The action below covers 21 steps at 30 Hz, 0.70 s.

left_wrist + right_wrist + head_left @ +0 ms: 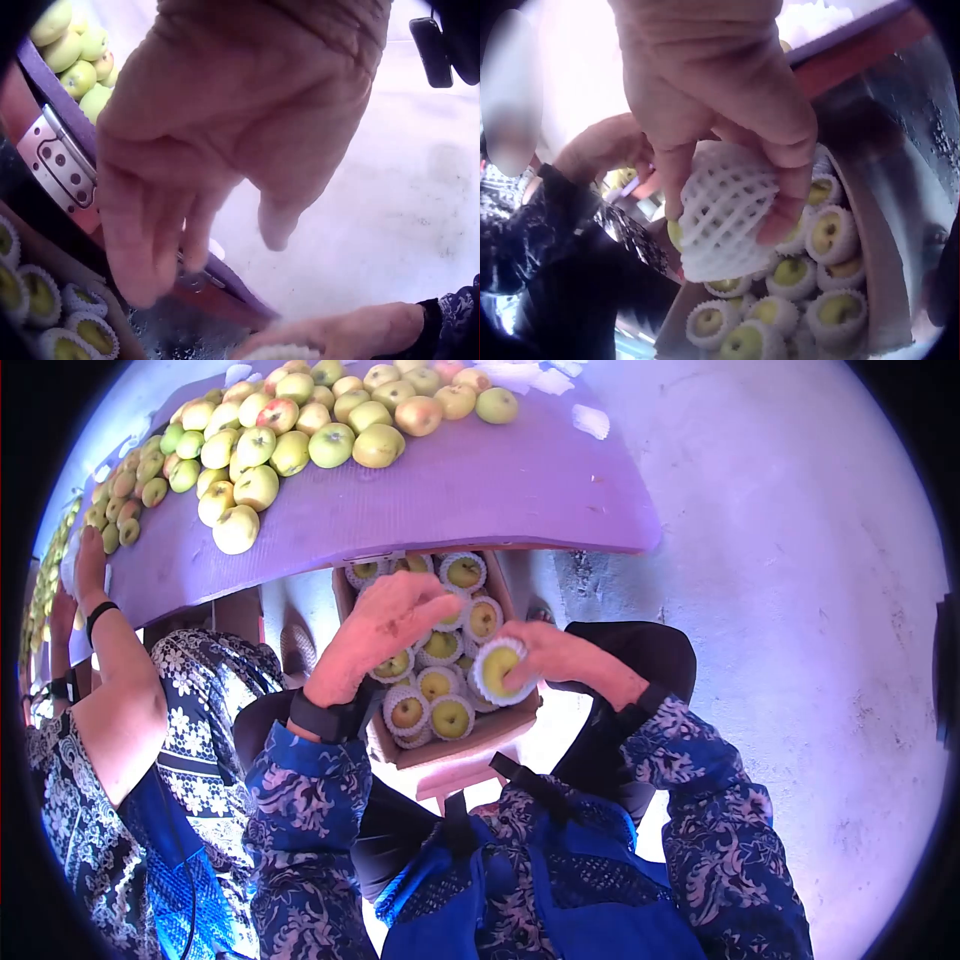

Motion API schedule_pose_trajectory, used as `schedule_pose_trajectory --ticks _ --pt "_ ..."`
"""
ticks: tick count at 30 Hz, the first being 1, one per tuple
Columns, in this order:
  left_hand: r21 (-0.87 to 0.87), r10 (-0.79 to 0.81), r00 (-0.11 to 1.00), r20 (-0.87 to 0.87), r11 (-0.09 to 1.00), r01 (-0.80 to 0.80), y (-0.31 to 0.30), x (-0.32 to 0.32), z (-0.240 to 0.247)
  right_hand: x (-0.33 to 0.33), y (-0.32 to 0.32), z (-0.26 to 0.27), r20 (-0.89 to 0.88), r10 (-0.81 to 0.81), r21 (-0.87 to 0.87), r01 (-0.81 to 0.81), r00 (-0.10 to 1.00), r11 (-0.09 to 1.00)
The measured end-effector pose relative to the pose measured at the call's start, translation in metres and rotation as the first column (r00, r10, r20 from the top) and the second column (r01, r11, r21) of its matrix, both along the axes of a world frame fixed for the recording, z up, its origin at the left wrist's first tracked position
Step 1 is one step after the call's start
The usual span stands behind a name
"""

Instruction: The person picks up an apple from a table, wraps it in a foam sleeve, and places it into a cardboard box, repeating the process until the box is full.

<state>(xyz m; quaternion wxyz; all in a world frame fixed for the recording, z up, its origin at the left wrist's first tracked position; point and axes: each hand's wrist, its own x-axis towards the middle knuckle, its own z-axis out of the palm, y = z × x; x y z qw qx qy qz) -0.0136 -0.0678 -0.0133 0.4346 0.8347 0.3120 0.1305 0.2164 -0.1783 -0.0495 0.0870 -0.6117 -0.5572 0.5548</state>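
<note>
My right hand [558,657] grips a yellow-green apple [497,668] in a white foam net sleeve, above the right side of a cardboard box. In the right wrist view the foam net [727,214] covers most of that apple, thumb on one side and fingers on the other. My left hand [392,622] hovers over the box with nothing in it, its fingers relaxed and the thumb apart in the left wrist view. Below both hands, the cardboard box [440,755] holds several rows of apples in foam nets [452,717].
A purple-covered table [480,490] stands beyond the box, a heap of bare apples [330,445] on it. White foam pieces [590,422] lie at its far edge. At the left, another person's arm [135,700] reaches to the table. A pale wall or floor [780,610] fills the right side.
</note>
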Motion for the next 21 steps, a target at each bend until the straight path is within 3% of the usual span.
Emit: schedule_pose_trajectory --ticks 1,4,5,6,8,11,12,15,21 --pt "-0.098 -0.065 0.995 -0.081 0.994 0.057 0.001 0.001 0.001 0.000 -0.002 -0.010 0.076 0.092 -0.018 -0.091 0.993 0.996" --pt "0.355 -0.225 0.967 -0.122 0.900 0.254 -0.025 0.007 -0.056 -0.006 -0.008 -0.047 0.139 0.050 -0.067 -0.041 0.989 0.997" --pt "0.294 -0.226 0.964 -0.136 0.921 0.257 -0.043 0.006 -0.071 -0.013 -0.003 -0.044 0.123 0.086 -0.241 -0.054 0.989 0.969" --pt "0.231 -0.227 0.962 -0.151 0.938 0.257 -0.062 0.004 -0.087 -0.015 -0.003 -0.051 0.151 0.091 -0.234 -0.054 0.984 0.971" --pt "0.197 -0.219 0.976 -0.011 0.956 0.217 -0.095 -0.007 -0.124 -0.016 -0.008 -0.082 0.209 0.098 -0.221 -0.051 0.973 0.974" --pt "-0.090 -0.394 0.895 -0.208 0.919 0.383 -0.106 -0.003 -0.136 -0.017 -0.015 -0.098 0.219 0.025 -0.277 0.038 0.976 0.960" --pt "-0.094 -0.382 0.889 -0.253 0.924 0.370 -0.109 0.000 -0.140 -0.019 -0.018 -0.100 0.206 -0.017 -0.288 0.078 0.978 0.955" --pt "-0.092 -0.350 0.867 -0.355 0.936 0.340 -0.110 0.009 -0.148 -0.017 -0.018 -0.138 0.343 0.177 -0.216 -0.106 0.922 0.971" --pt "-0.117 -0.293 0.852 -0.433 0.956 0.269 -0.116 0.014 -0.152 -0.016 -0.024 -0.162 0.331 0.106 -0.258 -0.018 0.938 0.966"
